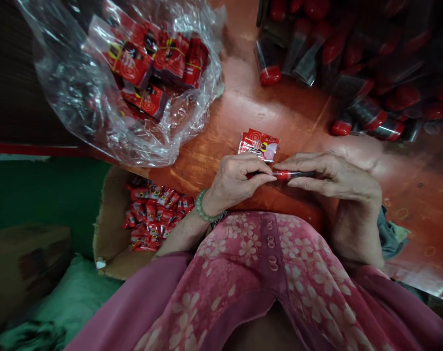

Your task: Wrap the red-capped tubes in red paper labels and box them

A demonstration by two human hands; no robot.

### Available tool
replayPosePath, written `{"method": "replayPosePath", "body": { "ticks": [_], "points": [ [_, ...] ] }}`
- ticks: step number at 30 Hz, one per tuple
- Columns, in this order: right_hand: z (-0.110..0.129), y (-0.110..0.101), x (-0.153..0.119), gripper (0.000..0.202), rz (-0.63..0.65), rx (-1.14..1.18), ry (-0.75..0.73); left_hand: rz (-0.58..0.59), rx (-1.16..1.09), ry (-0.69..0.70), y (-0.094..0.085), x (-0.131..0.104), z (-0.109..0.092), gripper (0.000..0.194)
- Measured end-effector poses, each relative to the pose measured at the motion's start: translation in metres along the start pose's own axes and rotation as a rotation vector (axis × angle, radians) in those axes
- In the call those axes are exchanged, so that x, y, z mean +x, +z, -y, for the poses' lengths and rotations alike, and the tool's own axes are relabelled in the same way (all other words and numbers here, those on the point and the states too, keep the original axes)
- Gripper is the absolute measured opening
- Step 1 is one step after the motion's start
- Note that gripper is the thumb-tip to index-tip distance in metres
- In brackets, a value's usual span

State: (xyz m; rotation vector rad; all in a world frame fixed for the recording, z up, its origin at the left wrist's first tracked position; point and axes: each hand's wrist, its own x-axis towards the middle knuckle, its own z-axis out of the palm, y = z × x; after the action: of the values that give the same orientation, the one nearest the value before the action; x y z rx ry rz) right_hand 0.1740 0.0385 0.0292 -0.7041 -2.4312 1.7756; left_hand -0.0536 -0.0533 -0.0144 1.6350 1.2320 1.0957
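Between my two hands, close above the table edge, lies a slim red-and-black item (283,175), seen nearly edge-on; its exact kind is hidden by my fingers. My left hand (231,179) pinches its left part between thumb and fingertips. On the other side, my right hand (333,176) is closed on the dark right end, thumb below and fingers above. Just beyond my left fingers, a few flat printed red sleeves (260,145) lie on the table, partly covered by that hand.
A clear plastic bag (195,114) with banded bundles of red sleeves (133,63) lies at the back left. Many red-capped clear containers with dark contents (270,68) are heaped at the back right. Below the table's left edge, a cardboard box (110,219) holds red-wrapped pieces (157,214).
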Motion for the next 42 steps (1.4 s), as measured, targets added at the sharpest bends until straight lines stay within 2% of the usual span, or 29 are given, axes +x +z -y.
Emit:
{"method": "replayPosePath", "body": {
  "ticks": [6,10,13,16,21,24,27,30,33,38,42],
  "points": [
    [-0.002,0.002,0.0,0.037,0.001,-0.007,-0.004,-0.024,-0.031,0.011,0.004,-0.002,0.002,0.015],
    [0.0,0.007,-0.001,0.035,-0.05,0.024,0.06,-0.007,-0.005,-0.027,0.004,-0.003,0.001,0.018],
    [0.002,0.013,-0.003,0.032,-0.122,0.081,0.089,0.007,0.018,-0.07,0.003,-0.005,0.001,0.026],
    [0.002,0.018,-0.007,0.028,-0.168,0.115,0.098,0.017,0.061,-0.051,0.003,-0.006,-0.001,0.039],
    [0.001,0.026,-0.015,0.028,-0.204,0.115,0.076,0.072,0.069,0.015,0.009,-0.005,-0.008,0.028],
    [0.004,0.031,-0.02,0.03,-0.243,0.008,0.05,0.095,0.081,-0.039,0.012,-0.004,-0.012,0.026],
    [0.01,0.035,-0.026,0.031,-0.274,-0.12,0.087,0.119,0.083,-0.087,0.017,-0.004,-0.016,0.028],
    [0.013,0.036,-0.032,0.031,-0.275,-0.148,0.104,0.115,0.054,-0.124,0.024,-0.003,-0.019,0.026],
    [0.01,0.034,-0.037,0.033,-0.279,0.001,0.114,0.119,-0.041,-0.202,0.027,-0.001,-0.024,0.025],
    [0.004,0.038,-0.038,0.033,-0.372,0.346,0.174,0.162,-0.226,-0.342,0.021,0.004,-0.029,0.03],
    [0.0,0.042,-0.036,0.031,-0.348,0.267,0.147,0.196,-0.235,-0.419,0.019,0.006,-0.029,0.033]
  ]
}}
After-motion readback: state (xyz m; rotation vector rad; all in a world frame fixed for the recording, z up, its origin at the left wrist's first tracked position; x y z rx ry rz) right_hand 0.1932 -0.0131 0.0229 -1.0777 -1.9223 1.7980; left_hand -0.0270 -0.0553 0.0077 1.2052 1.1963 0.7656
